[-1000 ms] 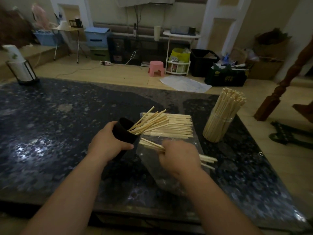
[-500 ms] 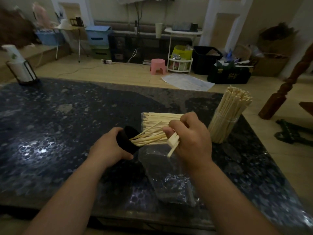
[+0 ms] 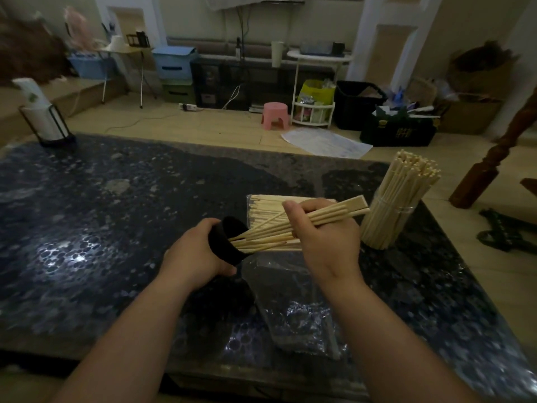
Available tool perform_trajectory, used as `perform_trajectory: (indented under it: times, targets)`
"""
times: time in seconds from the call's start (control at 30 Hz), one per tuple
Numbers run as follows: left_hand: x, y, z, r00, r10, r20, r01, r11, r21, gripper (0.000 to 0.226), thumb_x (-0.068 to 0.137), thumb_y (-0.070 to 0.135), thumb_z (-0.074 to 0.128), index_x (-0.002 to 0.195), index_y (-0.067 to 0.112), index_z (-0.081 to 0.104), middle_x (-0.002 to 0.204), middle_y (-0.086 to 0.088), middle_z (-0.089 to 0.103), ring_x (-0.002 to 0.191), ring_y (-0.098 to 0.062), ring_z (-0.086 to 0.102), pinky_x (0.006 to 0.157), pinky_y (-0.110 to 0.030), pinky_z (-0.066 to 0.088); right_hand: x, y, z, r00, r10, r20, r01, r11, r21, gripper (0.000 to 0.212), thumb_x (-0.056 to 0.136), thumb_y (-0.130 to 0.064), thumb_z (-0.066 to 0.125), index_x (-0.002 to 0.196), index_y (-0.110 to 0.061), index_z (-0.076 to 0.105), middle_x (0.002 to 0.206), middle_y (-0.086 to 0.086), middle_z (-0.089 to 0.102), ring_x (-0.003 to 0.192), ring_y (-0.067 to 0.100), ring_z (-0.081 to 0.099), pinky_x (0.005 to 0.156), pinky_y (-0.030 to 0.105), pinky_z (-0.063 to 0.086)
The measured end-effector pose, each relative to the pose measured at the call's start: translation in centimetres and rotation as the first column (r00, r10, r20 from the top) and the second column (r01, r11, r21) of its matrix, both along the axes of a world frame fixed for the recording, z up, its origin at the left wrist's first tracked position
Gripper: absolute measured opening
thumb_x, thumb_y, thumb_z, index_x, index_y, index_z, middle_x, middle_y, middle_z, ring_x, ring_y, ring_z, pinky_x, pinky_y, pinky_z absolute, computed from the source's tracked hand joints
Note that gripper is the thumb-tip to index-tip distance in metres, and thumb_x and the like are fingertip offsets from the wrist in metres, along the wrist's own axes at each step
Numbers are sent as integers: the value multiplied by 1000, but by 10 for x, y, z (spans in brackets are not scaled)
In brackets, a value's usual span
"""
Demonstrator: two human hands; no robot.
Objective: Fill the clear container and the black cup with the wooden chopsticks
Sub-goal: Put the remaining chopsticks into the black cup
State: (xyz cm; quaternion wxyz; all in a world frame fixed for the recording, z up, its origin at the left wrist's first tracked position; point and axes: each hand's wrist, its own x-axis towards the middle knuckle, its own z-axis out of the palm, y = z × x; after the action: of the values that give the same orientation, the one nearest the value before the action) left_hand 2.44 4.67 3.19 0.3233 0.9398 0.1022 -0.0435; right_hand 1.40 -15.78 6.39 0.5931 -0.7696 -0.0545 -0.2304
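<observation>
Left hand (image 3: 197, 254) is wrapped around the black cup (image 3: 225, 241), holding it tipped on its side with the mouth turned toward the right hand (image 3: 325, 237). Right hand is closed on a bundle of wooden chopsticks (image 3: 328, 213), their thin ends pushed into the cup's mouth and their thick square ends sticking out past the knuckles toward the clear container (image 3: 389, 222). More pale chopsticks already lie in the cup, fanning out of its rim

Relative to the black cup: the clear container stands well to its right on the dark speckled worktop (image 3: 101, 228), upright and packed with chopsticks that lean and splay slightly at the top. Just behind the cup, a flat pack of chopsticks (image 3: 270, 203) lies in a row, partly hidden by the right hand. In front of the cup and a little right, crumpled clear plastic wrapping (image 3: 290, 309) lies on the worktop, with one or two loose sticks at its near edge

All the chopsticks are light, unfinished wood, tapered, with no print visible. No legible writing shows on the cup, the container or the wrapping; the dim light blurs fine detail
</observation>
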Motion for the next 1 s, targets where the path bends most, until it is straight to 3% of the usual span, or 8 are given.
perform_trajectory:
  times: [0.13, 0.27, 0.37, 0.43, 0.57, 0.77, 0.87, 1.0]
  targets:
    - [-1, -1, 1, 1000, -8, -16, 8, 1000, -8, 94, 57, 24, 95, 136, 36, 47, 120, 6, 61, 115, -22, 58, 97, -43, 49, 6, -3, -5, 995, -35, -88, 24, 992, -122, 26, 87, -42, 73, 65, -27, 69, 69, -12, 66, 72, 0, 62, 67, 20, 46]
    - [-1, -1, 2, 1000, -17, -17, 17, 999, -34, 92, 58, 24, 94, 136, 36, 48, 120, 6, 61, 116, -22, 57, 96, -41, 49, 13, -5, -11, 985, -53, -162, 36, 994, -105, 25, 78, -46, 79, 63, -29, 70, 93, -20, 55, 98, 1, 57, 90, 24, 44]
    - [-1, -2, 2, 1000, -12, -11, 12, 998, -61, 95, 58, 22, 94, 139, 34, 46, 125, 4, 60, 121, -23, 55, 96, -38, 47, 11, -5, -7, 982, 14, -189, -8, 999, 33, 18, 76, -24, 85, 70, -16, 69, 73, -20, 61, 77, -12, 58, 71, 7, 42]
    - [-1, -1, 3, 1000, -5, -2, 5, 996, -84, 96, 58, 20, 95, 141, 33, 46, 128, 3, 59, 122, -23, 54, 96, -37, 46, 12, -5, -6, 976, 46, -211, -15, 989, 150, 16, 82, -20, 79, 76, -16, 65, 71, -14, 65, 69, -5, 60, 67, 16, 47]
    - [-2, -1, 4, 1000, -6, -8, 5, 992, -128, 96, 59, 18, 94, 141, 33, 46, 124, 6, 57, 121, -22, 53, 97, -38, 47, 13, -5, -5, 959, 35, -281, 51, 955, 291, 18, 92, -18, 58, 75, -16, 62, 84, 10, 65, 82, 23, 61, 74, 39, 48]
    - [-2, -2, 3, 1000, -9, -1, 9, 992, -129, 96, 57, 18, 95, 139, 31, 48, 120, 6, 59, 116, -21, 55, 96, -37, 48, 11, -9, -9, 952, 45, -302, 34, 967, 253, 19, 85, -13, 75, 95, -18, 60, 87, -3, 65, 67, -1, 64, 56, 12, 48]
    - [-2, -2, 3, 1000, -2, -5, 1, 990, -138, 97, 57, 17, 95, 140, 31, 47, 123, 5, 58, 120, -21, 54, 98, -37, 47, 8, -6, -4, 953, 19, -303, 91, 934, 344, 5, 96, -26, 61, 97, -21, 60, 95, -2, 65, 79, 6, 65, 69, 24, 53]
    - [-1, -2, 3, 1000, 0, -8, -1, 989, -145, 98, 58, 17, 95, 142, 31, 46, 128, 4, 57, 123, -22, 53, 99, -36, 45, 12, -4, -6, 942, -75, -326, 156, 961, 228, 26, 99, -22, 43, 93, -26, 68, 106, -2, 62, 98, 14, 58, 84, 33, 47]
